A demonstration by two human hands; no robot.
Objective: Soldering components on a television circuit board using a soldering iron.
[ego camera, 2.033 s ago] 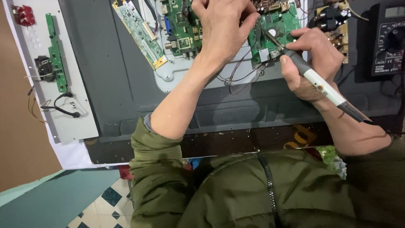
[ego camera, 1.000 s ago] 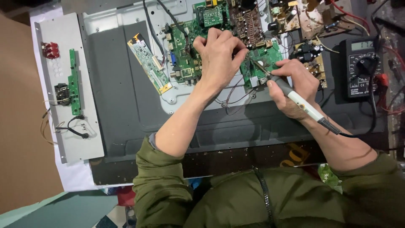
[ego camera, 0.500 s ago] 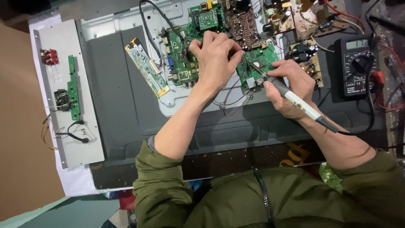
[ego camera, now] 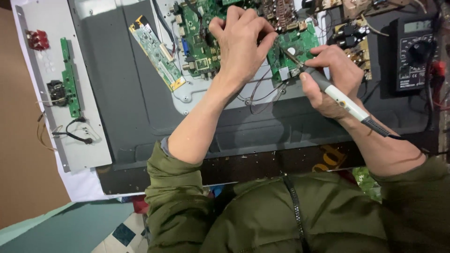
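Sleeves: my olive jacket (ego camera: 290, 220) fills the near edge, both cuffs pushed back.
Right hand: my right hand (ego camera: 330, 77) is clamped like a pen grip on the soldering iron (ego camera: 337, 96), white handle, dark cord trailing off to my right.
Iron tip: it rests on the small green circuit board (ego camera: 293, 51), which lies on the dark back panel (ego camera: 122, 98) of a flat screen.
Left hand: my left hand (ego camera: 243, 44) is bunched, fingertips pinched together just beside the iron's tip; what they pinch I cannot tell.
Change: since two seconds ago my view has slid so the boards sit closer to centre; both hands stayed on the same spot, so the joint is still being worked.
Boards: I count four nearby, the small green one, a larger green main board (ego camera: 199, 40), a narrow strip board (ego camera: 157, 51), and a thin green strip (ego camera: 70, 77) on the grey bracket (ego camera: 89, 140) at far left.
Meter: one black multimeter (ego camera: 415, 54) at far right.
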